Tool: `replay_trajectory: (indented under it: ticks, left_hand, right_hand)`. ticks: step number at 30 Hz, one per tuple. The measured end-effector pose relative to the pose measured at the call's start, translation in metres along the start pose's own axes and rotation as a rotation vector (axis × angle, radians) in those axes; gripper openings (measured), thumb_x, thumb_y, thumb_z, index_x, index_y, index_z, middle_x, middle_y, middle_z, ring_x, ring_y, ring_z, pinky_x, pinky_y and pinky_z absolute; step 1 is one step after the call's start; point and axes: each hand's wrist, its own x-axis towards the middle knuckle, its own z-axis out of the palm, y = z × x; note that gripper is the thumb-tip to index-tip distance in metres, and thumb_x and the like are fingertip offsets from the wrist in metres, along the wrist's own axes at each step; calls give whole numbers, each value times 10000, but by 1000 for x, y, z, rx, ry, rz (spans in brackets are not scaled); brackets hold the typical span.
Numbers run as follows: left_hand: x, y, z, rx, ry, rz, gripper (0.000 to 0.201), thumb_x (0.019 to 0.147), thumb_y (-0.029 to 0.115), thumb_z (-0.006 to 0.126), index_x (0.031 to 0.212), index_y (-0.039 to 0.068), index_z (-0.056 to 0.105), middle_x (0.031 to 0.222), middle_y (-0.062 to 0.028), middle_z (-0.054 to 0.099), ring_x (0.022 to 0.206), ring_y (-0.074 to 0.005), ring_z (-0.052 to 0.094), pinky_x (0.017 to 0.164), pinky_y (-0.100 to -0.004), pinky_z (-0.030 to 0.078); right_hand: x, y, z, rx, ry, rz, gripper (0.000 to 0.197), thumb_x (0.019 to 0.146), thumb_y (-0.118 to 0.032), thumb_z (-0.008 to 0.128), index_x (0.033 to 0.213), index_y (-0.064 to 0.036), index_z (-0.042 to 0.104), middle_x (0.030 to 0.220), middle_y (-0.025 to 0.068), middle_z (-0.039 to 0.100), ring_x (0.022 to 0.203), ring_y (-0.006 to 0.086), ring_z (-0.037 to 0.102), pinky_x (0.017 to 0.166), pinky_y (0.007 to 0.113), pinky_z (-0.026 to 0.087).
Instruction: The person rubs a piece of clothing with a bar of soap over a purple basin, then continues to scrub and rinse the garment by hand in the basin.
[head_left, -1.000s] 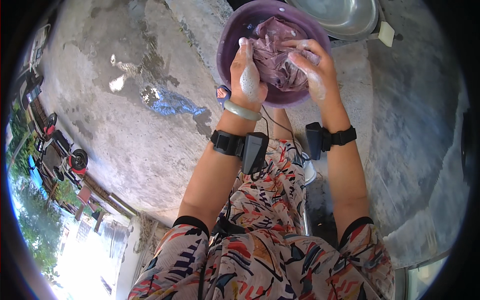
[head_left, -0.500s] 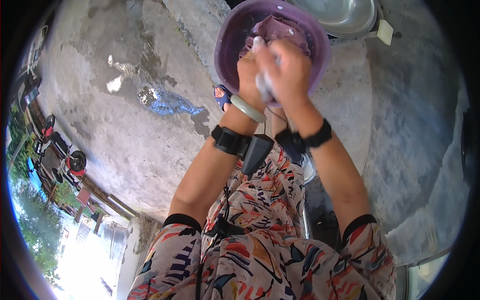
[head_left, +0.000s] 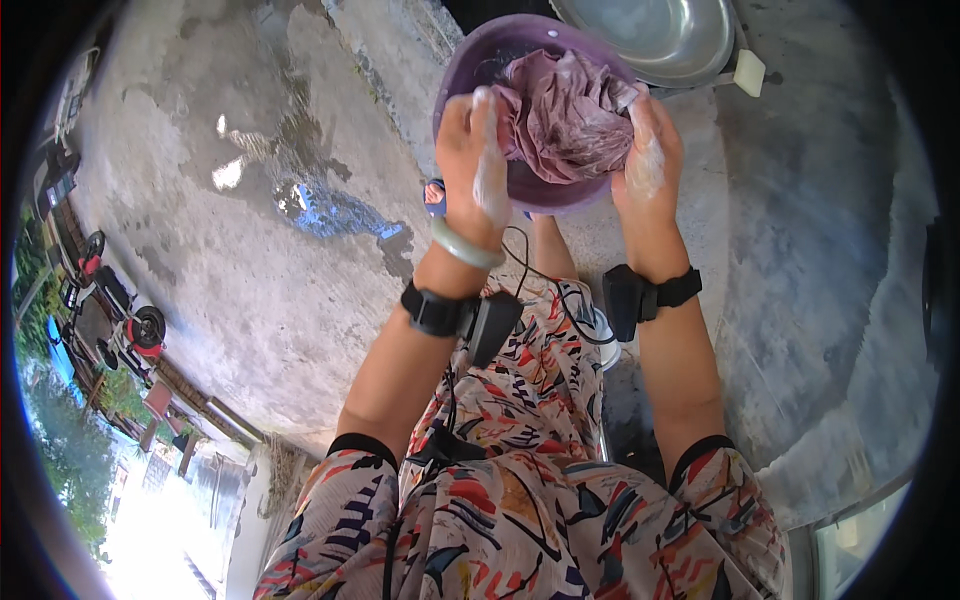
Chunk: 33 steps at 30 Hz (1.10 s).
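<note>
A wet mauve cloth point(head_left: 570, 115) is bunched up over a purple basin point(head_left: 560, 195), its folds spread between my two hands. My left hand point(head_left: 472, 155) grips the cloth's left side, with white suds along the thumb. On the cloth's right edge my right hand point(head_left: 648, 150) is closed, and suds streak its thumb too. The fingers of both hands are partly hidden behind the cloth and the thumbs. A pale bangle point(head_left: 467, 245) rings my left wrist, and each forearm wears a black strap with a small box.
Beyond the basin, at the upper right, stands a metal basin point(head_left: 665, 35), with a pale yellow block point(head_left: 748, 73) beside it. Wet patches and a puddle point(head_left: 340, 212) mark the concrete floor at left. A red and black motorbike point(head_left: 125, 300) stands far left.
My hands were close together and blurred over the purple basin. Now they are apart, with the cloth lifted and spread between them.
</note>
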Motion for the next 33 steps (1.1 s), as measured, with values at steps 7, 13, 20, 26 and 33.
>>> replay_trajectory:
  ticks: [7,13,20,26,33]
  left_hand:
    - [-43,33,9,-65,-315,-261,290,999,315,548,1016,31,608,890,-28,608,816,-106,572,758,-265,466]
    - [-39,34,0,-193,-358,-350,311,1006,315,534,1129,35,590,1012,-21,596,928,-107,557,836,-277,454]
    - [-57,55,6,-195,-414,-273,235,964,179,610,1124,9,579,1007,-29,598,913,-88,548,808,-247,457]
    - [-53,61,5,-39,-447,-154,187,925,55,607,1100,-9,584,976,-32,614,848,-76,559,732,-222,464]
    - [-35,38,3,-163,-331,-270,187,966,72,506,1116,1,593,982,-38,639,840,-101,589,747,-234,477]
  right_hand:
    - [-58,-52,30,-340,-146,-109,125,929,-126,655,944,-7,620,925,13,593,846,75,529,789,220,427]
    - [-65,-61,28,-105,-221,96,137,885,-38,660,1011,4,629,942,23,616,910,75,557,822,218,438]
    - [-73,-72,39,-478,-283,3,278,786,-39,718,1042,-6,613,955,79,669,875,135,635,777,281,511]
    - [-80,-76,42,-570,-250,-220,307,763,-77,708,1046,-14,609,933,95,685,850,183,662,768,317,524]
    - [-67,-55,24,168,-257,248,278,759,14,625,1034,-29,615,1011,55,622,961,176,600,858,308,477]
